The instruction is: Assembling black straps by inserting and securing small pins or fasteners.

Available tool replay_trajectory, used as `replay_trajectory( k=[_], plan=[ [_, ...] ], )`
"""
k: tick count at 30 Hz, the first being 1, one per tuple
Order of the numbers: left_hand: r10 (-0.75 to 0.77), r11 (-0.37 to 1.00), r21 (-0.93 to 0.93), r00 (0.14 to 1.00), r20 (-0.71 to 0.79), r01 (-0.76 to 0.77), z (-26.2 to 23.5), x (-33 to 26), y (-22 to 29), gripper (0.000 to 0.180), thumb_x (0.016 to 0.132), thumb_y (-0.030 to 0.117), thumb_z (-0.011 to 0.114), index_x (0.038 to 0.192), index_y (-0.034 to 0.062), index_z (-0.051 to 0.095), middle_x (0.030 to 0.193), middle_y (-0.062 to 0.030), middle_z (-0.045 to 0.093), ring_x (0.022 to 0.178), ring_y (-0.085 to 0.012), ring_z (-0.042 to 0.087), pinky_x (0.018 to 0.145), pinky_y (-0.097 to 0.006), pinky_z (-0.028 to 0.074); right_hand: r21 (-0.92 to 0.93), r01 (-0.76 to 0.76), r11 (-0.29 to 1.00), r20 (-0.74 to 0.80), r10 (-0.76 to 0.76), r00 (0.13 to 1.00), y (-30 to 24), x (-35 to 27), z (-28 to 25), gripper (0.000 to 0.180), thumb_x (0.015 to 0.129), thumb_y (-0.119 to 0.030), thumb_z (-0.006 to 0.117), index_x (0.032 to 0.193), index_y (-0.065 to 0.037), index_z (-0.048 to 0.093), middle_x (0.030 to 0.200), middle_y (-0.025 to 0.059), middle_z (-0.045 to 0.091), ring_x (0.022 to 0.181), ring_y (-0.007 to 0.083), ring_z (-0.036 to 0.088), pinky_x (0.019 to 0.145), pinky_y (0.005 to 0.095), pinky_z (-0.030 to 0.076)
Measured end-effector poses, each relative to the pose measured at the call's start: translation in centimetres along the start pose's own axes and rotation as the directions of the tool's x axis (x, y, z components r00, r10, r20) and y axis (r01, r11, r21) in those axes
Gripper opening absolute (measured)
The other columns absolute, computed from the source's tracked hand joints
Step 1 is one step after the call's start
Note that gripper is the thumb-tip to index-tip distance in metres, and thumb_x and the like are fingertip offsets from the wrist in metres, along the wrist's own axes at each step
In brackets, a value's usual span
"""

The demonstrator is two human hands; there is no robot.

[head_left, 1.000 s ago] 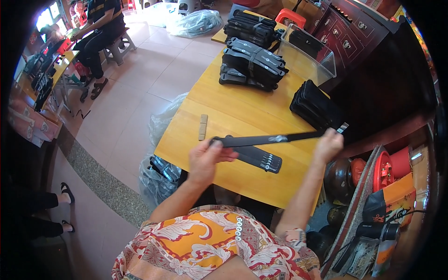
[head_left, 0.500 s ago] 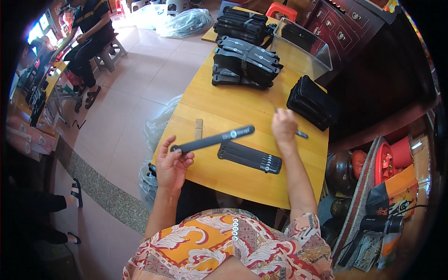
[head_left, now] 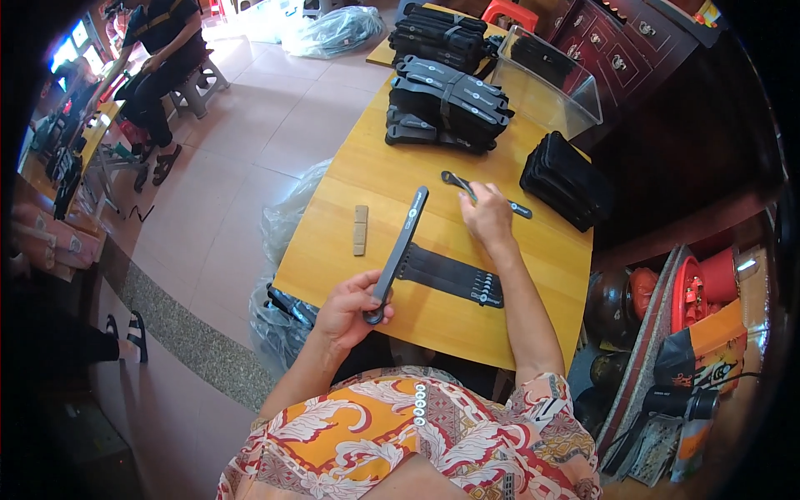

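L hand (head_left: 350,310) is clamped on the near end of a long black strap (head_left: 400,248), angled up off the worktop (head_left: 375,167) for adding to, w/ R hand (head_left: 486,218) pinching a loose strap (head_left: 483,193) lying by the stacks.

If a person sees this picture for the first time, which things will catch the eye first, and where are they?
First, the long dark strip that the left hand holds by its near end, slanting over the yellow table. Next, the right hand farther out, touching a thin dark strip lying on the tabletop. Behind them, at the far end, stand bundled stacks of dark strips beside a clear plastic box.
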State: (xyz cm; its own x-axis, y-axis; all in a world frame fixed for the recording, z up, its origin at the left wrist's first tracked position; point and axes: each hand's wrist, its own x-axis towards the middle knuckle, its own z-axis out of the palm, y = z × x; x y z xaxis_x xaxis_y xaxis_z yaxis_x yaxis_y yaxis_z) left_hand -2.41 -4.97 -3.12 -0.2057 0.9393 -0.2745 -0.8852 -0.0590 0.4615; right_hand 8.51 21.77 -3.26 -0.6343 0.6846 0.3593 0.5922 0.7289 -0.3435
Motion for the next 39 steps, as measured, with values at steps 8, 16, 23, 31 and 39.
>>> replay_trajectory(
  k=[8,16,23,31,39],
  plan=[
    [-0.117,0.985,-0.117,0.990,0.081,0.126,1.3,2.3,-0.7,0.035,0.079,0.013,0.051,0.111,-0.0010,0.050,0.068,-0.0038,0.045,0.054,-0.0151,0.044,0.050,-0.026,0.036,0.501,-0.124,0.857,0.103,0.084,0.991,-5.3,-10.6,-6.1,0.011,0.085,-0.004,0.053,0.092,0.002,0.058,0.084,0.0207,0.060,0.078,0.0344,0.061,0.066,0.0364,0.048],
    [-0.073,0.997,-0.013,0.995,0.070,0.074,2.0,1.8,-1.4,0.040,0.082,0.016,0.050,0.119,-0.0005,0.047,0.066,-0.0018,0.041,0.049,-0.0113,0.038,0.044,-0.024,0.031,0.548,0.014,0.837,0.214,-0.157,0.964,-10.0,-15.5,-8.0,0.016,0.083,-0.006,0.056,0.097,0.001,0.056,0.080,0.0209,0.060,0.071,0.0375,0.060,0.059,0.0411,0.048],
    [-0.035,0.999,0.029,0.999,0.026,0.035,2.7,1.2,-1.7,0.037,0.085,0.018,0.048,0.117,-0.0005,0.049,0.064,-0.0016,0.042,0.049,-0.0111,0.039,0.045,-0.023,0.032,0.495,0.109,0.862,0.179,-0.224,0.958,-11.1,-15.9,-8.6,0.019,0.079,-0.005,0.059,0.097,0.000,0.060,0.068,0.0152,0.058,0.058,0.0313,0.059,0.051,0.0383,0.046],
    [0.054,0.990,0.131,0.997,-0.061,-0.046,2.7,0.9,-1.8,0.030,0.088,0.013,0.046,0.114,-0.0011,0.054,0.066,-0.0022,0.050,0.050,-0.0110,0.048,0.043,-0.023,0.034,0.471,0.102,0.876,0.188,-0.213,0.959,-11.5,-16.3,-8.7,0.020,0.077,-0.004,0.060,0.096,0.000,0.062,0.068,0.0151,0.058,0.059,0.0310,0.059,0.052,0.0382,0.046],
    [0.082,0.977,0.202,0.992,-0.099,-0.061,3.1,0.6,-1.6,0.025,0.087,0.011,0.049,0.108,-0.0015,0.056,0.066,-0.0018,0.050,0.050,-0.0100,0.047,0.042,-0.022,0.034,0.355,0.118,0.927,0.173,-0.189,0.967,-11.7,-16.2,-9.0,0.021,0.075,-0.005,0.062,0.095,-0.001,0.063,0.071,0.0127,0.055,0.063,0.0302,0.058,0.054,0.0388,0.045]
  ],
)
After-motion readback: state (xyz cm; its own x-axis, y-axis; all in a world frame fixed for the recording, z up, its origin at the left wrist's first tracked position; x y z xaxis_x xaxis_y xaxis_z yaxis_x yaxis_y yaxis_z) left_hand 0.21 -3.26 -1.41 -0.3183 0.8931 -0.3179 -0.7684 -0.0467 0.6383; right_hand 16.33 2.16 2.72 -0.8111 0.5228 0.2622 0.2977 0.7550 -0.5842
